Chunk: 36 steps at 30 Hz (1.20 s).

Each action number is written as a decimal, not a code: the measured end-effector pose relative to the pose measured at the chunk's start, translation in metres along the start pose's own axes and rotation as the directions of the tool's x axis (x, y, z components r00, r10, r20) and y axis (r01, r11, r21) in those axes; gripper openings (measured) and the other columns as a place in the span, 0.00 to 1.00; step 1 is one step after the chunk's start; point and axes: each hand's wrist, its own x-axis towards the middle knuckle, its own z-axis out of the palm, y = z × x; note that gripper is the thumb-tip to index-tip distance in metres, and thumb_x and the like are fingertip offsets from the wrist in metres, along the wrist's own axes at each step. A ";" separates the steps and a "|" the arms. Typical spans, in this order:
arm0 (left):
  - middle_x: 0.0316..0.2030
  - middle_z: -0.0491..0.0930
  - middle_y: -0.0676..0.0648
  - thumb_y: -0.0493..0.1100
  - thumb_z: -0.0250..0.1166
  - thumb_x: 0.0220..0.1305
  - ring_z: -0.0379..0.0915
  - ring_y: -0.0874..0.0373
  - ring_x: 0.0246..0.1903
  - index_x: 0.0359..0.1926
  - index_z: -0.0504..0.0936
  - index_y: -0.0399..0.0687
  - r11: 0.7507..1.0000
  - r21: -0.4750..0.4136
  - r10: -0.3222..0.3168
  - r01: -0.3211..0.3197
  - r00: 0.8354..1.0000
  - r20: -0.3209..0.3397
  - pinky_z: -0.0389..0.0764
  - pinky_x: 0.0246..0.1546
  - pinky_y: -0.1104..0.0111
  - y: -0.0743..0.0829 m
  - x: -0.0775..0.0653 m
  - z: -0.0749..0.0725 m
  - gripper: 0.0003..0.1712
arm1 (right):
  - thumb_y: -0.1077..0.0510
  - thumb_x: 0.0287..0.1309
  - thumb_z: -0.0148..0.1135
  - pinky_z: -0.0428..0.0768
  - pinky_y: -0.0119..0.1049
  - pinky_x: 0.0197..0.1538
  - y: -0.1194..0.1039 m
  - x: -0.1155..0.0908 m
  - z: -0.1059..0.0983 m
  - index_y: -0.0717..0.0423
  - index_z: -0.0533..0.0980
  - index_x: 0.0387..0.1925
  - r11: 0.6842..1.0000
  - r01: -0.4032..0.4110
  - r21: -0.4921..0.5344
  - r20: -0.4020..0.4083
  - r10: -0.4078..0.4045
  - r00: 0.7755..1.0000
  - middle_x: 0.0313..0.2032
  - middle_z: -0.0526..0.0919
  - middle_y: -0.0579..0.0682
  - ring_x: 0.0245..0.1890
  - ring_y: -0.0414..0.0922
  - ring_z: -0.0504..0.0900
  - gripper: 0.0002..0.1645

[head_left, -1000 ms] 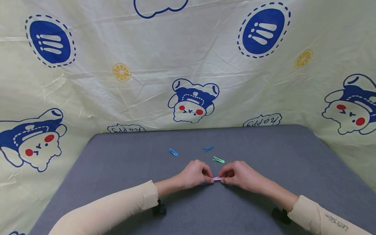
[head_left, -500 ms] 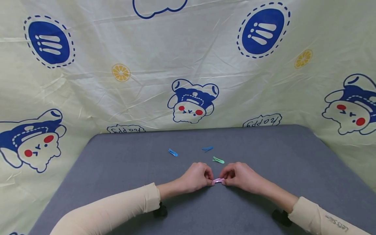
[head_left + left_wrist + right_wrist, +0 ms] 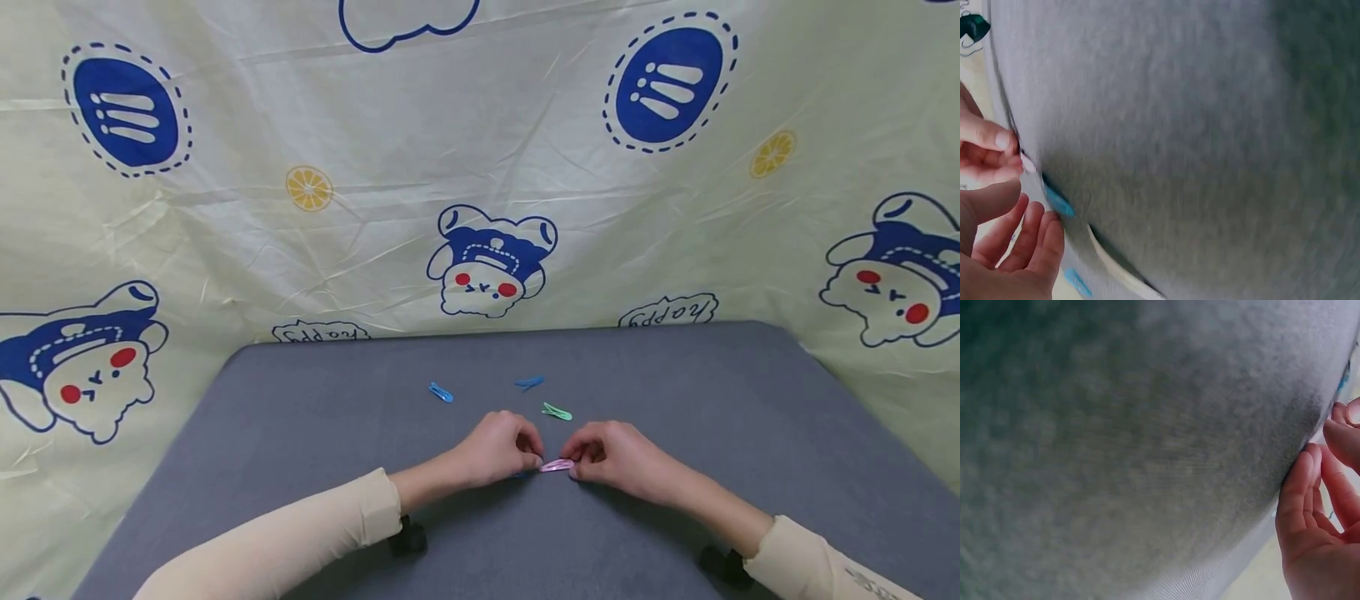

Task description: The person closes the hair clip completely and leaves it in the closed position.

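Note:
A pink snap hair clip (image 3: 557,465) lies between the two hands, low over the grey table. My right hand (image 3: 626,458) pinches its right end between thumb and fingertips. My left hand (image 3: 495,450) is right at the other end, its fingertips beside the narrow tip. In the left wrist view, the left thumb (image 3: 994,201) stands apart from the bent fingers with nothing between them, while the pink clip (image 3: 1028,162) shows at the right hand's fingertips. A blue hair clip (image 3: 519,475) peeks out beneath the left hand, mostly hidden in the head view.
Farther back lie two blue hair clips, one at left (image 3: 441,392) and one at centre (image 3: 529,382), and a green hair clip (image 3: 557,411). A pale slim strip (image 3: 1119,269) shows in the left wrist view. A printed curtain (image 3: 375,250) hangs behind the table (image 3: 337,400).
Earlier both hands pinched the pink clip's ends. The right hand has shifted slightly right and toward the body with the clip, showing more of it; the left fingers have come off its tip.

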 end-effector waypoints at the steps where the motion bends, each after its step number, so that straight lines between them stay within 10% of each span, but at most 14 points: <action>1: 0.23 0.76 0.60 0.35 0.72 0.57 0.69 0.69 0.25 0.29 0.86 0.46 1.000 -0.007 -0.003 0.003 1.000 -0.005 0.71 0.28 0.76 -0.001 0.000 -0.002 0.03 | 0.63 0.55 0.69 0.77 0.32 0.32 0.000 -0.001 0.000 0.53 0.83 0.39 1.000 -0.004 0.007 -0.003 0.004 1.000 0.31 0.81 0.42 0.29 0.36 0.78 0.08; 36: 0.35 0.83 0.49 0.36 0.70 0.61 0.76 0.59 0.34 0.45 0.85 0.37 0.984 -0.129 -0.150 0.123 0.963 -0.225 0.76 0.34 0.71 -0.050 0.039 -0.047 0.12 | 0.58 0.64 0.65 0.79 0.47 0.49 0.012 0.049 -0.033 0.56 0.83 0.47 0.994 -0.036 -0.103 -0.177 0.017 0.984 0.41 0.83 0.44 0.41 0.43 0.79 0.12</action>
